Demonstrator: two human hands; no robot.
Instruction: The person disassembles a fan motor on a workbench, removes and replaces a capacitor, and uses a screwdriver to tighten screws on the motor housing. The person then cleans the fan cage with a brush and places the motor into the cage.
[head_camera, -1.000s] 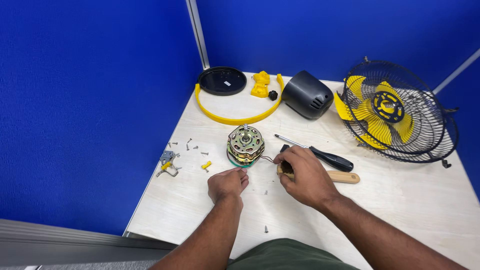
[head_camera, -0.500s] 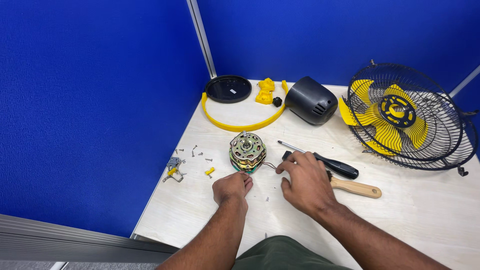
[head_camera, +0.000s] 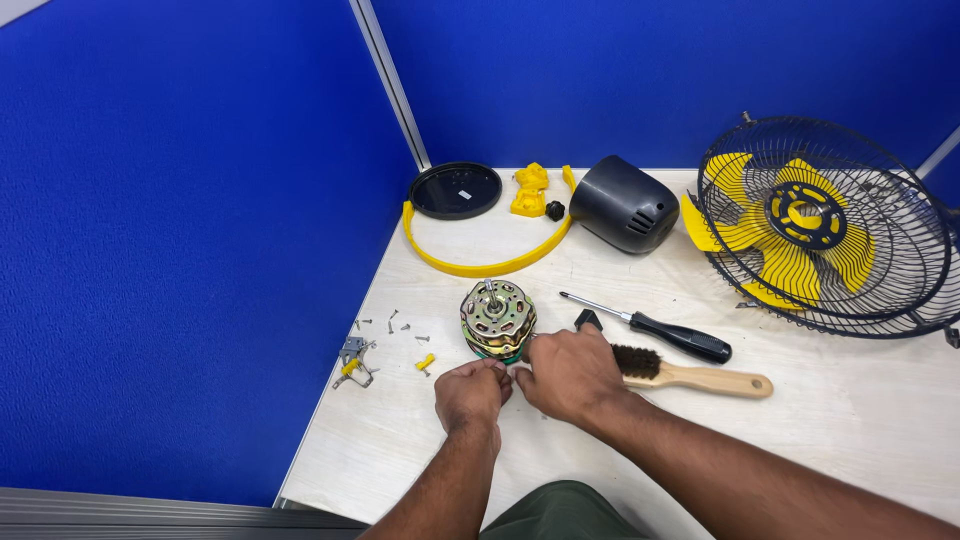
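A fan motor (head_camera: 497, 318) with a brass-coloured plate and copper windings stands upright on the pale table (head_camera: 860, 430). My left hand (head_camera: 472, 392) is curled just in front of it, fingertips at its near edge. My right hand (head_camera: 572, 372) meets the left, thumb and fingers pinched beside the motor's base. A thin wire from the motor runs into that pinch; what the left fingers hold is hidden.
A black-handled screwdriver (head_camera: 650, 330) and a wooden brush (head_camera: 700, 377) lie right of my hands. Behind are a wire fan cage with yellow blades (head_camera: 820, 225), a dark grey housing (head_camera: 622, 205), a yellow arc (head_camera: 480, 262) and a black disc (head_camera: 456, 190). Loose screws (head_camera: 395, 322) and a metal clip (head_camera: 355, 362) lie left.
My right hand has moved left, off the brush, to the motor's near edge. My left hand has closed in beside it, so both hands now touch.
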